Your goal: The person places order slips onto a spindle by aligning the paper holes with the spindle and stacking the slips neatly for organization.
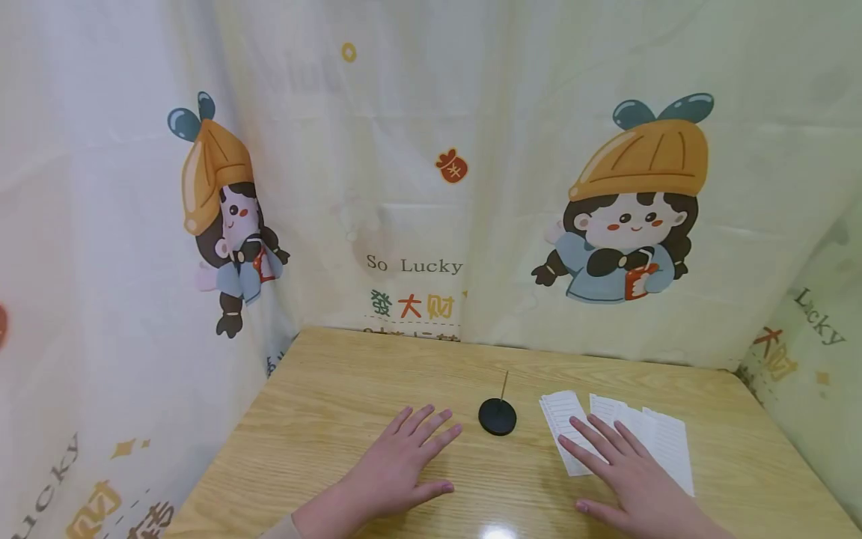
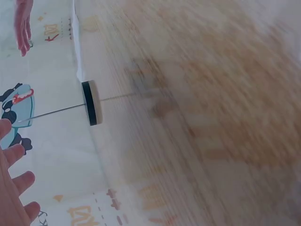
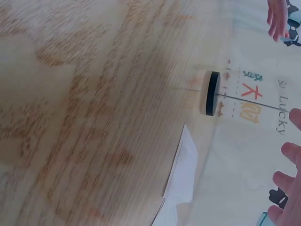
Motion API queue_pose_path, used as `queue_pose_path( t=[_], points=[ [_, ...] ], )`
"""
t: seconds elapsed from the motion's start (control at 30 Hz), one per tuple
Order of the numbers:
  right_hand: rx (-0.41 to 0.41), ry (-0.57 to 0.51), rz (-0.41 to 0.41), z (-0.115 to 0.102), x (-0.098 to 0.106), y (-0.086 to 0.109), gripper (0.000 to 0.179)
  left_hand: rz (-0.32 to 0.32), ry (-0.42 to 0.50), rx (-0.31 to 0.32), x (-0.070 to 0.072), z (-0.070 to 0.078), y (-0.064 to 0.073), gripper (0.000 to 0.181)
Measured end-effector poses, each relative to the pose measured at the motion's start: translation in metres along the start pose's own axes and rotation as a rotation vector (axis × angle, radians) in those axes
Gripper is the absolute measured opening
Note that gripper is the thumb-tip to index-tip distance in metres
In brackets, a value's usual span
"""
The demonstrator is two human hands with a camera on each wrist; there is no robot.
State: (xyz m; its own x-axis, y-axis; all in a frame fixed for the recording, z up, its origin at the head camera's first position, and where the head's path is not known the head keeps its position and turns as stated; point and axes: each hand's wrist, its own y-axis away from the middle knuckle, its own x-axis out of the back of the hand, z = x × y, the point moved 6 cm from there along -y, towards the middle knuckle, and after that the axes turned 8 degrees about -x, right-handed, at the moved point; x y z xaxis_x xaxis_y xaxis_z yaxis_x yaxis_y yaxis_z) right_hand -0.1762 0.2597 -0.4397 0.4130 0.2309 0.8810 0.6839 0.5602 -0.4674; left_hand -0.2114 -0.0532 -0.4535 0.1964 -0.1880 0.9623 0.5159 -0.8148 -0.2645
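My left hand (image 1: 397, 468) hovers over the front middle of the table, palm down with fingers spread, holding nothing. Its fingertips also show at the edge of the left wrist view. On the right, my right hand (image 1: 629, 475) is spread too, held above several white paper slips (image 1: 562, 419) printed with lines, and it partly covers them in the head view. Between and beyond the hands stands a spike with a round black base (image 1: 497, 417) and a thin upright metal rod (image 1: 504, 385). The right wrist view shows the slips' edges (image 3: 181, 165) beside the base.
The wooden table (image 1: 323, 419) meets a pale printed curtain (image 1: 404, 187) at its back edge. More curtain hangs along the left and right sides, with cartoon figures and lettering on it.
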Motion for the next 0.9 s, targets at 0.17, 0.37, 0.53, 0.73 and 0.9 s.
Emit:
queue_pose_path(
  t=[0.17, 0.37, 0.53, 0.73, 0.9],
  points=[
    [-0.031, -0.011, -0.003, 0.002, -0.002, 0.002, 0.084, 0.014, 0.002, 0.02, -0.001, -0.001, -0.001, 0.073],
    [-0.164, -0.052, -0.078, 0.012, -0.007, 0.005, 0.078, -0.004, 0.071, 0.072, -0.005, -0.005, -0.003, 0.068],
    [-0.249, -0.069, -0.128, 0.023, -0.012, 0.009, 0.069, -0.001, 0.124, 0.098, -0.01, -0.008, -0.008, 0.066],
    [-0.215, -0.076, -0.084, 0.033, -0.013, 0.011, 0.067, 0.007, 0.164, 0.125, -0.014, -0.011, -0.013, 0.064],
    [-0.264, -0.132, -0.121, 0.045, -0.016, 0.01, 0.061, -0.017, 0.213, 0.16, -0.018, -0.016, -0.02, 0.065]
  ],
)
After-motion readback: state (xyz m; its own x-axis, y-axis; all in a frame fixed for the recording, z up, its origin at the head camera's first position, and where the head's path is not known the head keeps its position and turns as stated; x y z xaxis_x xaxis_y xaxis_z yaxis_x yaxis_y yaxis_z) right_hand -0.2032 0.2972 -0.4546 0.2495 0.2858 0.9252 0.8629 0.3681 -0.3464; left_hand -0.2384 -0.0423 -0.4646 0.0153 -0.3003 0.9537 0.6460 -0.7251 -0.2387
